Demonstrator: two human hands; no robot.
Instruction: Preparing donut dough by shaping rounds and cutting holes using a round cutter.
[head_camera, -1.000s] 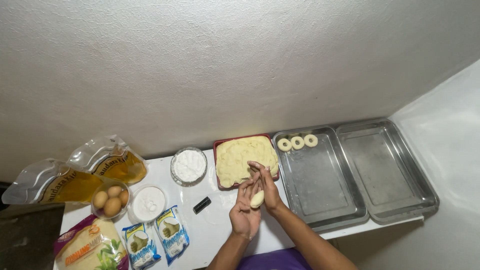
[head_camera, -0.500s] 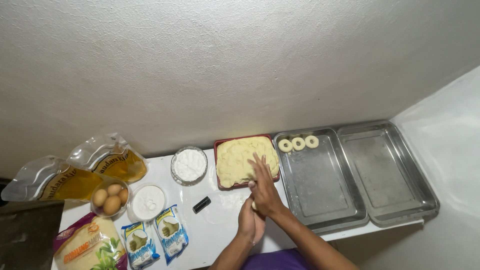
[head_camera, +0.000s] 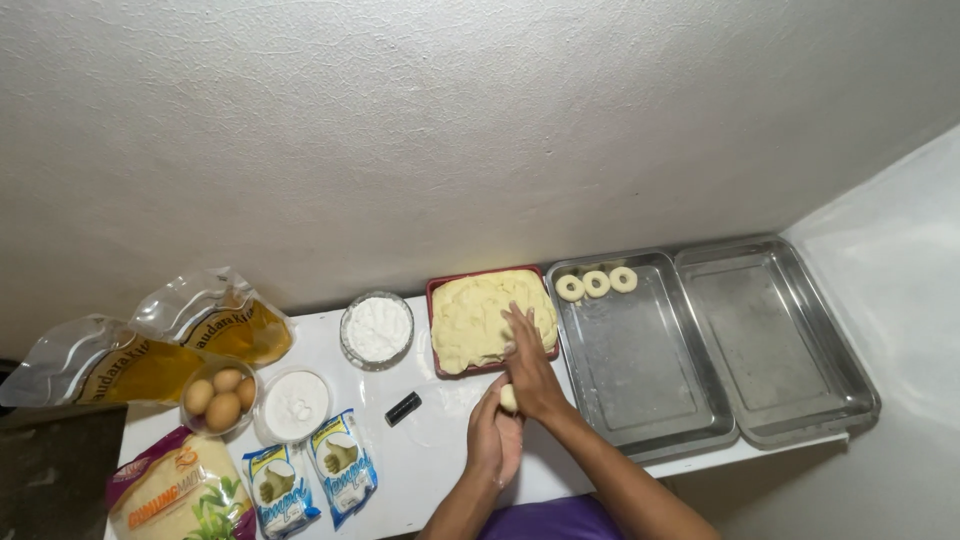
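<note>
My left hand (head_camera: 492, 438) lies palm up at the table's front edge, and my right hand (head_camera: 528, 365) rests flat on top of it. A small pale dough ball (head_camera: 509, 398) is pressed between the two palms. Just beyond the hands stands a red tray (head_camera: 437, 292) filled with pale yellow dough (head_camera: 482, 310). To its right, three ring-shaped dough pieces (head_camera: 596, 284) lie in a row at the far end of a steel tray (head_camera: 640, 375).
A second steel tray (head_camera: 775, 345) stands at the far right. To the left are a glass bowl of flour (head_camera: 377, 329), a white bowl of powder (head_camera: 295, 405), a bowl of eggs (head_camera: 220, 396), oil pouches (head_camera: 150, 345), several packets (head_camera: 305, 475) and a small black object (head_camera: 403, 408).
My hands have drawn back from the dough tray toward the front edge. The right palm has slid across the left with the dough ball between them.
</note>
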